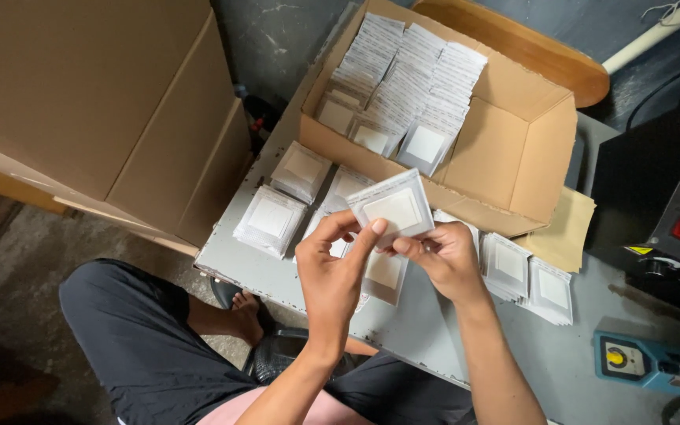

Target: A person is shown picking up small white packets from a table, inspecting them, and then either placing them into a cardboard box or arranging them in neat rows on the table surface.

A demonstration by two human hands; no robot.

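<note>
Left hand: the left hand (330,271) is raised above the table edge, thumb and fingertips pinched on the lower left corner of a clear packet.
Right hand: the right hand (444,256) pinches the same packet's lower right edge between thumb and forefinger.
Packet held: the clear packet (393,208), a flat see-through sleeve with a pale square insert, is held up between both hands, tilted, above the table and just in front of the open box.
Under the hands: more loose packets (384,271) lie flat on the grey table (419,330), partly hidden by the fingers.
Left of the hands: small stacks of packets (271,220) sit side by side near the table's left edge.
Right of the hands: another stacked group (530,277) lies beside the right wrist.
Behind: an open cardboard box (513,157) holds rows of the same packets standing on edge.
Far left: a large closed carton (104,102) stands off the table.
Far right: a black machine (670,220) with coloured buttons, and a blue device (647,364) with a yellow knob.
Below: the person's dark trousers (143,338) and a bare foot (247,315).
</note>
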